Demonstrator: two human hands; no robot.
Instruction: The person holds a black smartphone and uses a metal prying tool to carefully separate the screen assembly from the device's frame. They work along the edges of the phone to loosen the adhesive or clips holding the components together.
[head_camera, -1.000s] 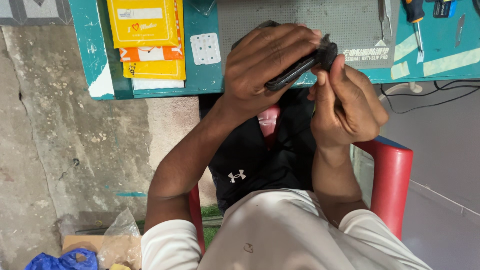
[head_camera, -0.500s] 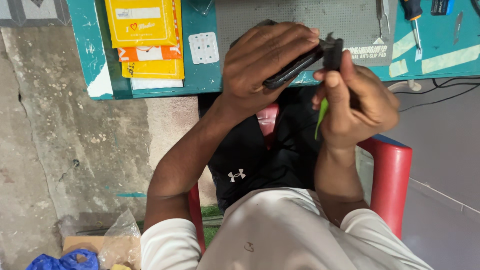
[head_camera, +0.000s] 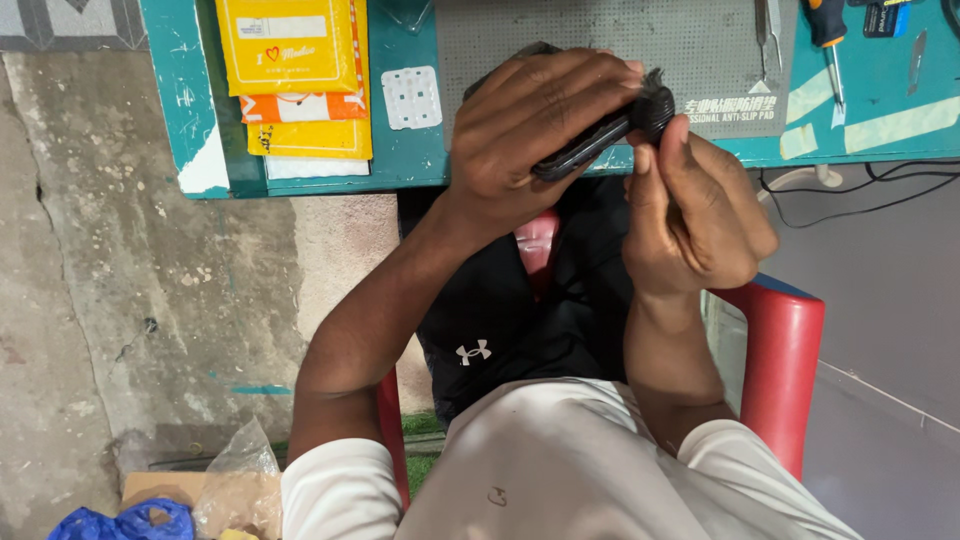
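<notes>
Black phone (head_camera: 585, 150) sits clamped in the left hand (head_camera: 535, 135); at three o'clock, the right hand (head_camera: 695, 215) pinches its end.

Yellow and orange packets (head_camera: 305, 85) on teal table (head_camera: 190, 110)

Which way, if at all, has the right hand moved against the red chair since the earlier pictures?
Yes, slightly. The right hand closed into a tighter fist at the dark phone's end, hiding the green tool seen earlier, while staying above the red chair.
</notes>
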